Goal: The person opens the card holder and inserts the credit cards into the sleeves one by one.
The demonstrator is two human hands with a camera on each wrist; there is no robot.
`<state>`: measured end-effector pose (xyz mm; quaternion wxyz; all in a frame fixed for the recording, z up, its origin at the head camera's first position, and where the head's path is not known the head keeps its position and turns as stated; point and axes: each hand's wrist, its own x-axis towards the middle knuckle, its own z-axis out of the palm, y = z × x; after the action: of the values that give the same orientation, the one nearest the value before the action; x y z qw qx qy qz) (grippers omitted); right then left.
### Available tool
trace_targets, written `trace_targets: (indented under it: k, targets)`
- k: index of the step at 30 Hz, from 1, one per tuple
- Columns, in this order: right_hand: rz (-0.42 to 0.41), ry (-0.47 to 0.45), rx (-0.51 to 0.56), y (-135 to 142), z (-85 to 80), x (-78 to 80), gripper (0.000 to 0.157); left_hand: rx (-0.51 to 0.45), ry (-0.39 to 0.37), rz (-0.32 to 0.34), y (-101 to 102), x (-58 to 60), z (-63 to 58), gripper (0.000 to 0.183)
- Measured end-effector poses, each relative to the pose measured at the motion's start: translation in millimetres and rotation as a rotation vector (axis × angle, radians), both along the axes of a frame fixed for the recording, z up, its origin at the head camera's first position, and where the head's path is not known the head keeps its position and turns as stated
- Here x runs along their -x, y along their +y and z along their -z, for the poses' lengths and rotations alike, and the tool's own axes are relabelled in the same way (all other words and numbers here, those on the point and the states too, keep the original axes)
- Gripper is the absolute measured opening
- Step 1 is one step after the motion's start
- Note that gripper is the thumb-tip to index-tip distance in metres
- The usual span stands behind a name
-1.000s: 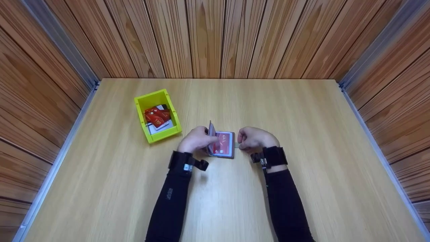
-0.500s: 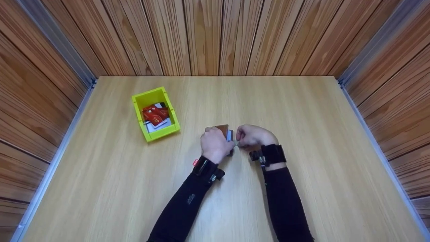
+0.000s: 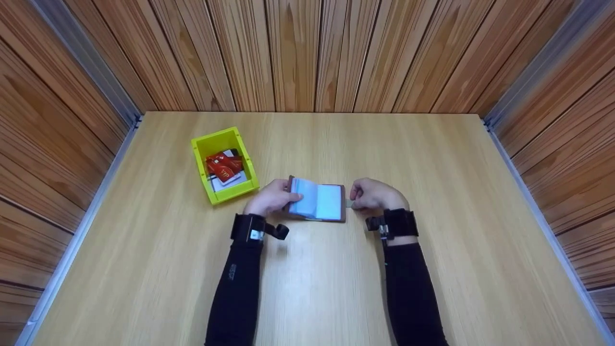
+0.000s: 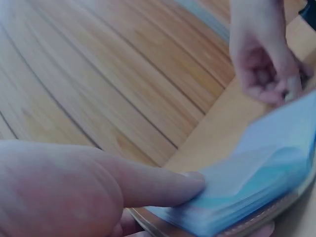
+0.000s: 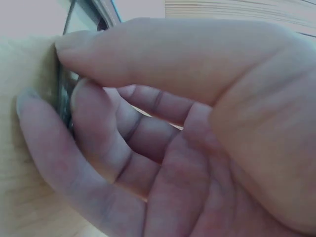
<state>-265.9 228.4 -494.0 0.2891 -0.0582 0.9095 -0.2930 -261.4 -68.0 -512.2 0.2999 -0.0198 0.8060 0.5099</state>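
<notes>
A card holder with a brown cover (image 3: 343, 204) lies open on the table, between both hands in the head view. Its clear sleeves (image 3: 329, 202) look pale blue and show no card on the open pages. From the left side, my left hand (image 3: 271, 196) grips the turned stack, thumb on top of the sleeves (image 4: 237, 190) and fingers beneath the cover. A short greenish-grey tab (image 3: 349, 203) sticks out at the holder's right edge. My right hand (image 3: 377, 194) pinches that tab between thumb and fingertips, and in the right wrist view the remaining fingers (image 5: 98, 123) curl loosely.
A yellow-green bin (image 3: 202, 180) stands at the back left, with red cards (image 3: 223, 168) lettered VIP and white cards (image 3: 231, 181) inside. Wood-panelled walls (image 3: 295, 57) rise behind and beside the wooden table (image 3: 307, 288).
My left hand has moved over the holder to its right edge, then back left, turning the leaves from a red card page to pale blue sleeves. Holder and right hand have shifted slightly right.
</notes>
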Motion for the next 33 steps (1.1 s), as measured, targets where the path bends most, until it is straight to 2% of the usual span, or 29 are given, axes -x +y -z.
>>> trace_targets:
  k: [5, 9, 14, 18, 22, 25, 30, 33]
  targets:
    - [0.001, 0.002, 0.016, 1, 1.6, 0.2, 0.012, 0.053, -0.038, -0.005, -10, 2.1, 6.5, 0.047]
    - [0.003, 0.006, 0.010, 1, 1.6, 0.8, 0.013, 0.098, -0.064, 0.002, -13, 0.1, 2.4, 0.044]
    - [0.010, 0.005, 0.003, 0, 0.4, 1.1, 0.015, 0.172, -0.080, -0.026, -13, -2.9, -3.3, 0.033]
    - [0.015, -0.009, 0.006, -1, 0.8, 1.8, 0.015, 0.243, -0.071, -0.060, -11, -4.1, -5.9, 0.028]
    - [0.011, -0.012, 0.011, -1, 2.3, 2.5, 0.015, 0.319, -0.050, -0.087, -8, -4.9, -7.7, 0.031]
    - [0.004, -0.003, 0.007, 0, 3.0, 2.7, 0.014, 0.345, -0.043, -0.092, -6, -6.2, -9.0, 0.033]
    - [-0.019, 0.014, -0.008, 1, 4.0, 3.0, 0.013, 0.408, 0.035, -0.067, -3, -8.3, -11.9, 0.035]
    - [-0.025, 0.020, 0.005, 1, 1.6, 2.0, 0.012, 0.395, 0.051, -0.079, -3, -9.1, -18.4, 0.031]
